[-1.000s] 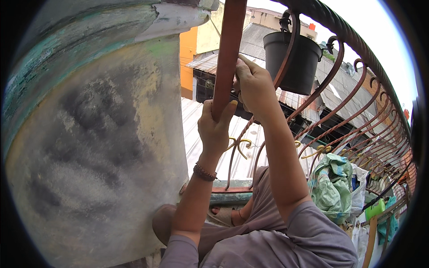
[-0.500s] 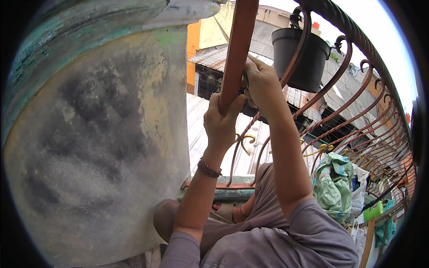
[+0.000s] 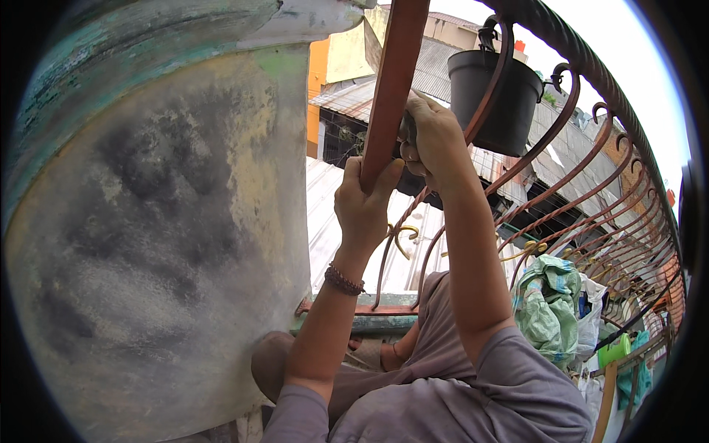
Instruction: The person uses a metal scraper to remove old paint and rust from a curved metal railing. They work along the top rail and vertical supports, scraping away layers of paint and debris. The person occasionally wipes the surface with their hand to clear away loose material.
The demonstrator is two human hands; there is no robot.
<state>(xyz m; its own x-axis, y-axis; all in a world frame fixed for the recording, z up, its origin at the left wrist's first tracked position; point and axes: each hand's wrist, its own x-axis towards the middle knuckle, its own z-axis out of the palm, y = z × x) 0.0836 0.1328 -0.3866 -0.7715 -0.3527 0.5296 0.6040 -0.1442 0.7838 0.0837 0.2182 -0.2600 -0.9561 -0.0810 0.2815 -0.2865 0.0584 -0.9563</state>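
Note:
A reddish-brown flat bar [image 3: 395, 81] runs down from the top edge, slightly tilted, in front of me. My left hand [image 3: 363, 198] is wrapped round its lower end, with the thumb on the right side. The right hand [image 3: 434, 140] is closed at the bar's right edge, just above the left. Between its fingers and the bar shows a small dark grey piece [image 3: 409, 131] that looks like folded sandpaper; most of it is hidden by the fingers.
Curved brown railing bars [image 3: 543, 140] bend away to the right under a twisted dark top rail [image 3: 583, 52]. A black plant pot [image 3: 493, 100] hangs there. Left stands a stained, rounded wall [image 3: 170, 236]. A green sack [image 3: 548, 310] and lime-green container [image 3: 614, 350] lie at the lower right.
My right hand has tilted slightly, so more of the dark grey piece shows beside the bar. The left hand keeps its hold on the bar's lower end.

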